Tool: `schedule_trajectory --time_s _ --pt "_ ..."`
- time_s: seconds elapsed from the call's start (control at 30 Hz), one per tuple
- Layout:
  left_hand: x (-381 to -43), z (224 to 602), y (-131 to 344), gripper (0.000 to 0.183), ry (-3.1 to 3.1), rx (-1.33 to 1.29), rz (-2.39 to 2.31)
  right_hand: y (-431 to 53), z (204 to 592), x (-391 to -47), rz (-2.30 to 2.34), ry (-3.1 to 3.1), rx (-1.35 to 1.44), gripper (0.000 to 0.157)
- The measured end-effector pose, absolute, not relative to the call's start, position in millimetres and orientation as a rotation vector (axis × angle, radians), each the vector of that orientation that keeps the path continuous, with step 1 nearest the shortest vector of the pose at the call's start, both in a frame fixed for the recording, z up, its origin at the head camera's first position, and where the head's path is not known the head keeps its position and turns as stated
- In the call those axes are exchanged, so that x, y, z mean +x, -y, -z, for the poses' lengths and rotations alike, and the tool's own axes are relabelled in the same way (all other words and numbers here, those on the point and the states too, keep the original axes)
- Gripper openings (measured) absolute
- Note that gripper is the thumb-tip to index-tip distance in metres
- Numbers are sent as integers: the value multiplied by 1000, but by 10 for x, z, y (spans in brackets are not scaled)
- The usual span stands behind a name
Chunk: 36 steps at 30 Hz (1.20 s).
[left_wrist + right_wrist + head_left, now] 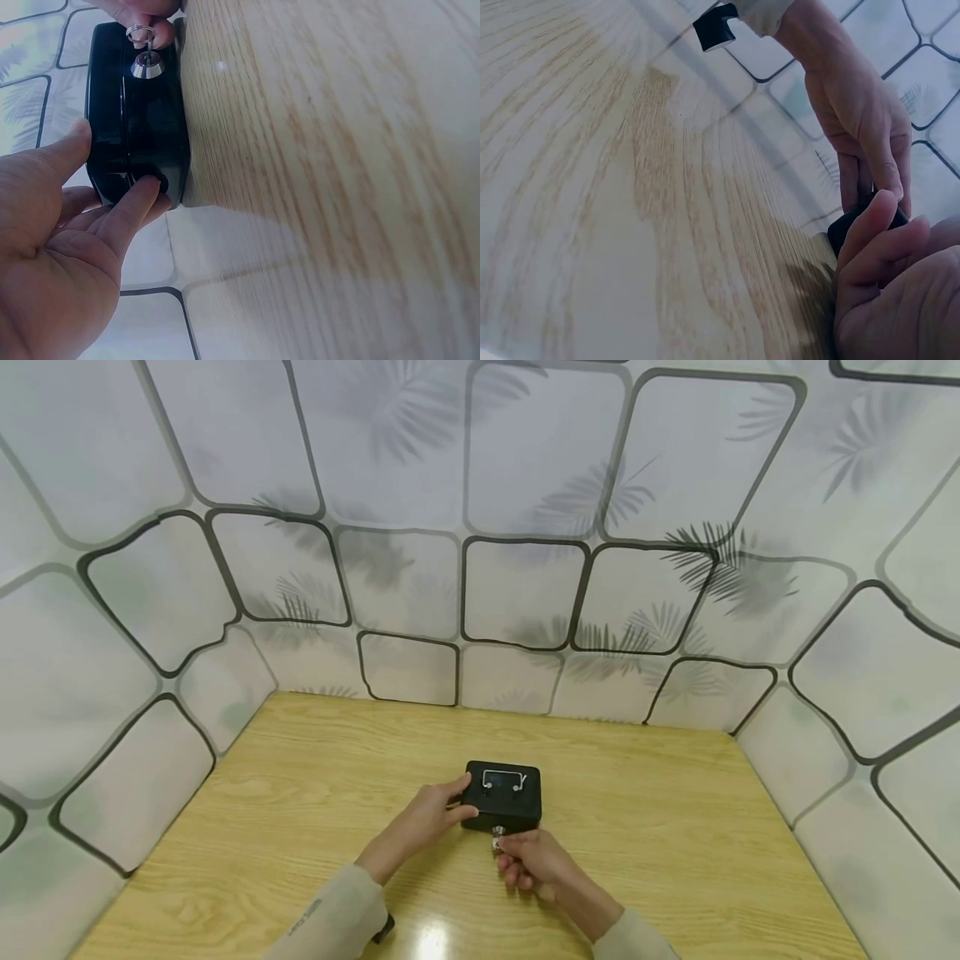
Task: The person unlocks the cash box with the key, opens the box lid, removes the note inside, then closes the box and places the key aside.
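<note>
A small black cash box with a wire handle on its lid sits on the table. My left hand grips the box's left end, thumb and fingers spread over its edges. In the left wrist view, a round silver lock juts from the front face, and a key with a split ring stands in it. My right hand pinches that key at the front of the box. In the right wrist view, its curled fingers hide the lock and most of the box.
The box rests on a wood-grain table. Patterned wall panels close off the back and both sides. A dark band shows at the left sleeve's cuff.
</note>
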State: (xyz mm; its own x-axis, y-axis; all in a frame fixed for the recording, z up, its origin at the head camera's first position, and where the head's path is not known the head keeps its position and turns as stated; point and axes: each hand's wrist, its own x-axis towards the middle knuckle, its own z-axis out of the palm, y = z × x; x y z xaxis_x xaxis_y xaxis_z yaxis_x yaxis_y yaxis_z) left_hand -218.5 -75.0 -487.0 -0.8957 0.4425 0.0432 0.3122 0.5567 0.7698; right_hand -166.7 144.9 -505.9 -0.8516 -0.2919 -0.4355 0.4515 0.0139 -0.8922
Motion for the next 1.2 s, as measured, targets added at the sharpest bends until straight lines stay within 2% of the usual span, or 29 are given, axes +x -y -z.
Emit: schedule_trajectory --time_s 0.33,0.83,1.2 --pt "-2185 4855 750 68 -2634 645 -1257 -1483 5063 -1699 1903 -1715 171 22" --pt "-2178 4879 760 67 -2638 677 -1247 -1537 5035 -1643 1778 -1898 106 31" --pt "-2180 4873 766 67 -2617 693 -1256 -1905 4778 -1595 1475 -2243 -276 27"
